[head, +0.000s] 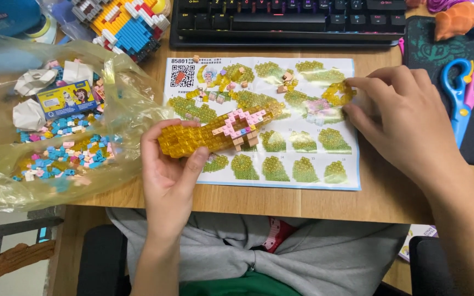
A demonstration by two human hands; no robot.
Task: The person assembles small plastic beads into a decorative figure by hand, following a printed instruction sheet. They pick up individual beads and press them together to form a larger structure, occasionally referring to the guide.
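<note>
A person is cradling a half-built brick model (215, 133) over an instruction sheet (281, 159) at a wooden desk (324, 203).

The left hand (168, 170) is gripping the yellow, pink-topped model, fingers curled under and thumb pressed on its side, seemingly to keep it level above the sheet. The right hand (398, 118) is pinching a small yellow brick cluster (338, 93) at the sheet's upper right. A crinkled clear bag (122, 104) of loose bricks, holding a small blue-and-yellow card (67, 100), is lying to the left.

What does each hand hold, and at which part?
The left hand holds the yellow brick model by its left end. The right hand pinches small yellow pieces at their right edge.
</note>
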